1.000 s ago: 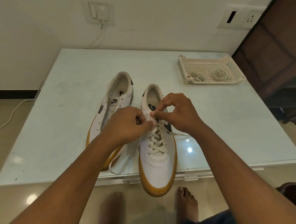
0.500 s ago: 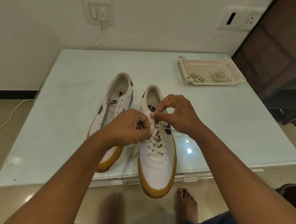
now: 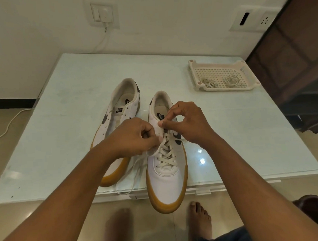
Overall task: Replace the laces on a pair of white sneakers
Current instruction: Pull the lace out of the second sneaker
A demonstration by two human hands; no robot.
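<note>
Left hand point(image 3: 135, 137) pinches the lace point(image 3: 167, 151); right hand point(image 3: 188, 123) pinches the sneaker point(image 3: 167, 183) by its eyelet edge. A hard tug risks loosening lower crossings.

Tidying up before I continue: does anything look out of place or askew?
The laced sneaker overhangs the table toe-first at the near edge, and a loose lace loops out to that edge. Both could slip off.

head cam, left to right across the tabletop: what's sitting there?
unlaced sneaker → partly laced sneaker → white tray
</note>
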